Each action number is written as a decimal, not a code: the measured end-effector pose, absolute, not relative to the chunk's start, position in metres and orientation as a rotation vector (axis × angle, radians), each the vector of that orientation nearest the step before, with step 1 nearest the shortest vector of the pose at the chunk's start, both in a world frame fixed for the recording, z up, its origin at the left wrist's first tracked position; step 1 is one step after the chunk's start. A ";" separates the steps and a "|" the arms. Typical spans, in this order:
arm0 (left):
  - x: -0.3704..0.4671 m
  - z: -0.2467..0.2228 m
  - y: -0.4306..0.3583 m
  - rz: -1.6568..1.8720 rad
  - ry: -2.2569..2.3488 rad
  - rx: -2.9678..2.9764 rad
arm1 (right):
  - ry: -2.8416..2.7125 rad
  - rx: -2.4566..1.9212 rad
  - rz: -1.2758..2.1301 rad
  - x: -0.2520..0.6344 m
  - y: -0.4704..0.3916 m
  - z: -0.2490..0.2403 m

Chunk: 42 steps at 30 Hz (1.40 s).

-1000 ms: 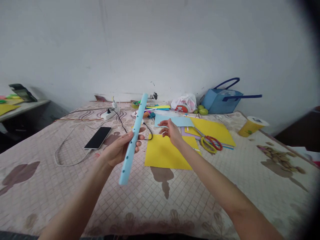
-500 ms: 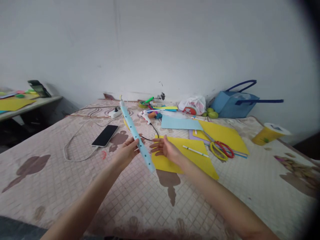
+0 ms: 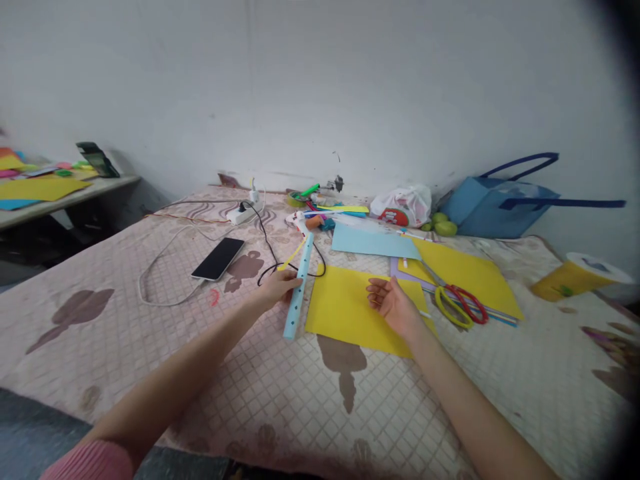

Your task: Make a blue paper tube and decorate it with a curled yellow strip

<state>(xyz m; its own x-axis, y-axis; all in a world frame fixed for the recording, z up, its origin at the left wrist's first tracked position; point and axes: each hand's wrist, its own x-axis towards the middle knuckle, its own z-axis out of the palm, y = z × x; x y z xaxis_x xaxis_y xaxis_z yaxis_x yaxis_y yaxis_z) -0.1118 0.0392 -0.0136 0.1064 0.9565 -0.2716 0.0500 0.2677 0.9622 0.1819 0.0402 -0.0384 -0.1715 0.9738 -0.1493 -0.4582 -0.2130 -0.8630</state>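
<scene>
Clear of yellow paper's (image 3: 345, 310) edge, left hand (image 3: 281, 287) pinches blue strip (image 3: 295, 310); right hand (image 3: 393, 303) curls loosely, empty.

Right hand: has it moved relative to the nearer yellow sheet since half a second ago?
Yes. The right hand has moved rightward, from over the left edge of the nearer yellow sheet to over its right part.
</scene>
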 end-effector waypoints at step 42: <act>-0.127 -0.005 0.025 0.859 1.611 2.105 | -1.539 -1.019 1.412 0.104 0.003 -0.019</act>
